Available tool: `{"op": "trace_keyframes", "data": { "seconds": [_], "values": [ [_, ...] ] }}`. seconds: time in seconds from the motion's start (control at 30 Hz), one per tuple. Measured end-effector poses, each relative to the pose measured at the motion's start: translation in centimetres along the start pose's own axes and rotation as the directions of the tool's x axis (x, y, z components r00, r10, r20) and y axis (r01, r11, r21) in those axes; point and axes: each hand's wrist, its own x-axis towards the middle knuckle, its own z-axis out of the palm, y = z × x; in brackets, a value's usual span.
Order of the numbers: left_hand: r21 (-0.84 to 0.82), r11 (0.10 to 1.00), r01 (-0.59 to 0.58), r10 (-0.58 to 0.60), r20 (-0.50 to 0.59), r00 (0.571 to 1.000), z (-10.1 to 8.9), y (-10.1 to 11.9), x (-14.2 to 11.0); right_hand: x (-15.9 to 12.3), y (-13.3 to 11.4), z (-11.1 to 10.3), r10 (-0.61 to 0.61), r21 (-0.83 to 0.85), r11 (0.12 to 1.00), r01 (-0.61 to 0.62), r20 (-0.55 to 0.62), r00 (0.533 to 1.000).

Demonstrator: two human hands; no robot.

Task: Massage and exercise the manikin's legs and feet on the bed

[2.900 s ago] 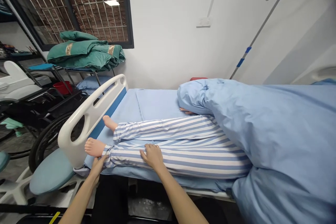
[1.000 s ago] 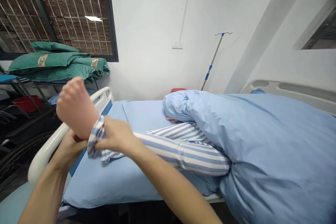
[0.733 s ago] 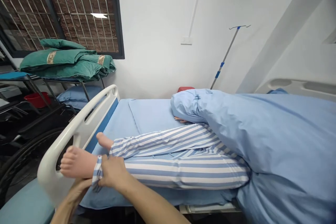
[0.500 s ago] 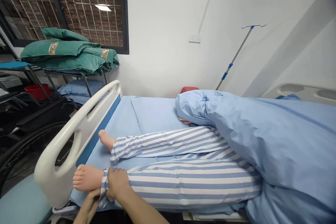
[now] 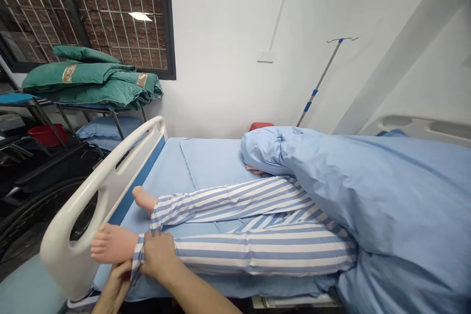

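Observation:
A manikin with smooth, plastic-looking feet lies on the bed in blue-and-white striped trousers. My right hand is closed over the near trouser leg just above the ankle. Below the near foot, my left hand cups the heel from underneath, its fingers partly hidden. The near leg is raised slightly off the sheet at the ankle. Beyond it, the far foot rests on the sheet with toes up. A light blue quilt covers the upper body, and some fingers show at its edge.
The white footboard rises close to the feet. Behind it stand a wheelchair and chairs stacked with green bedding. An IV pole leans by the wall, with a red object behind the bed.
The near leg has risen a little in my hands, with the foot moving up and toward the footboard. Both hands keep their hold. The camera view has shifted slightly.

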Motion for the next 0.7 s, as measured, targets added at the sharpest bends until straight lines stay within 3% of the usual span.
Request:
{"op": "trace_keyframes", "data": {
  "seconds": [0.13,0.23,0.37,0.5,0.6,0.67,0.7],
  "values": [
    [0.025,0.988,-0.152,0.147,0.139,0.979,3.0,6.3,-2.5,-0.8,-0.2,-7.0,-0.035,0.048,0.998,0.043,-0.156,0.987],
    [0.041,0.937,-0.348,0.324,0.273,0.906,6.2,11.6,-4.6,-2.0,0.3,-13.9,-0.056,0.071,0.995,0.076,-0.255,0.965],
    [-0.004,0.812,-0.583,0.516,0.47,0.716,12.2,18.0,-8.4,-5.4,2.2,-23.6,-0.081,0.128,0.983,0.135,-0.357,0.931],
    [-0.114,0.612,-0.782,0.695,0.55,0.464,19.1,22.8,-12.9,-10.1,4.6,-31.6,-0.133,0.177,0.954,0.241,-0.472,0.872],
    [-0.123,0.449,-0.885,0.758,0.577,0.304,23.0,25.0,-15.6,-12.7,6.0,-35.2,-0.085,0.202,0.953,0.226,-0.539,0.838],
    [-0.125,0.402,-0.907,0.759,0.599,0.254,24.2,25.6,-16.6,-13.4,6.4,-36.1,-0.073,0.206,0.953,0.222,-0.556,0.828],
    [-0.12,0.402,-0.908,0.755,0.605,0.255,24.3,25.6,-16.8,-13.5,6.4,-36.2,-0.073,0.206,0.953,0.221,-0.555,0.829]
  ]
}}
